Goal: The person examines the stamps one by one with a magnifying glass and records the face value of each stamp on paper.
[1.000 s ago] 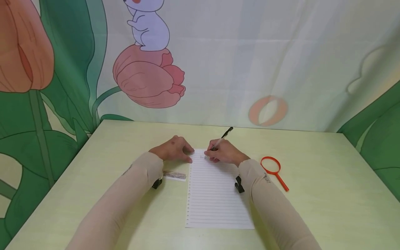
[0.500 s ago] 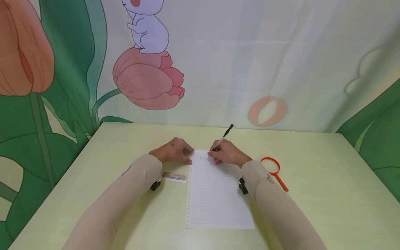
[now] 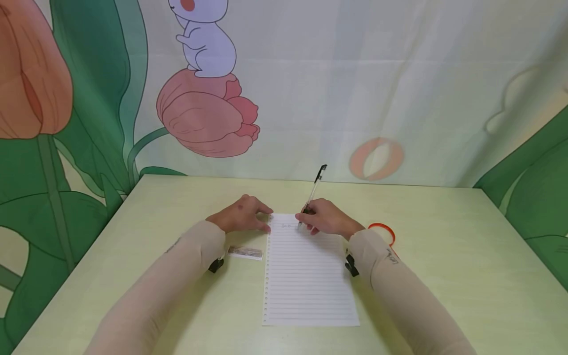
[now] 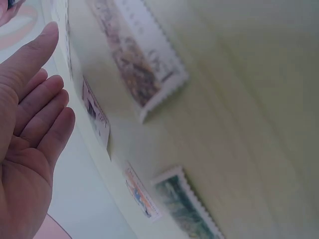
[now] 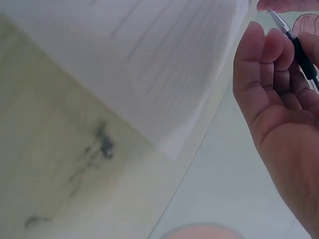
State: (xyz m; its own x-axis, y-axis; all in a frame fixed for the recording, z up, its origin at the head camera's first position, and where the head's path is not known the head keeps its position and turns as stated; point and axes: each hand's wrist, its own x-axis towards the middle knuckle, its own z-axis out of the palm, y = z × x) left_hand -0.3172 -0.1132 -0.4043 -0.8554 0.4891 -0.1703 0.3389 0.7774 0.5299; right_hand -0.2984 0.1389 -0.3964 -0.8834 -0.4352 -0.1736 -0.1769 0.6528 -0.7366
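Observation:
My right hand pinches a pen, black at its grip and top with a clear barrel. Its tip is at the top line of a lined sheet, just right of some small faint writing. At the sheet's upper left edge my left hand rests with thumb and fingers apart. A postage stamp lies left of the sheet, below that hand. Several stamps show in the left wrist view, among them a brown one and a green one.
To the right of the sheet lies a red-rimmed magnifying glass, its handle mostly behind my right sleeve. The pale table ends at a printed curtain with flowers and a rabbit.
My right hand has slid a little to the right along the top line, and the pen stands more upright. More of the magnifying glass is covered by the sleeve. My left hand stays at the sheet's edge.

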